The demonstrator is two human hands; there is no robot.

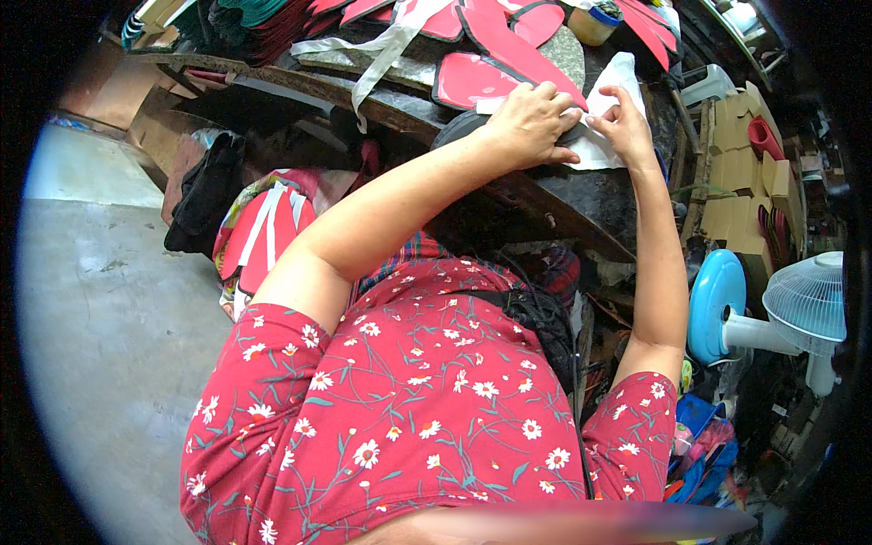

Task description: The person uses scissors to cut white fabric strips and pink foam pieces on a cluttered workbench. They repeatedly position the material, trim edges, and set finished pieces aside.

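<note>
My left hand (531,125) bends over the work table with curled fingers, just below a flat red piece with black edging (522,50). A round dark part shows under that palm, and what its fingers grip is hidden. Close beside it, my right hand (625,132) has thumb and fingertips drawn together at the edge of a white sheet (619,77). The sheet lies partly under the right hand and rises to a point beyond it. Both hands' fingertips nearly meet at this edge.
More red cut pieces and a white strip (386,54) cover the table, with dark stacks (250,27) at far left. A tub (595,23) stands at the back. Cardboard boxes (736,182), a blue round stool (716,304) and a fan (807,295) are on the right.
</note>
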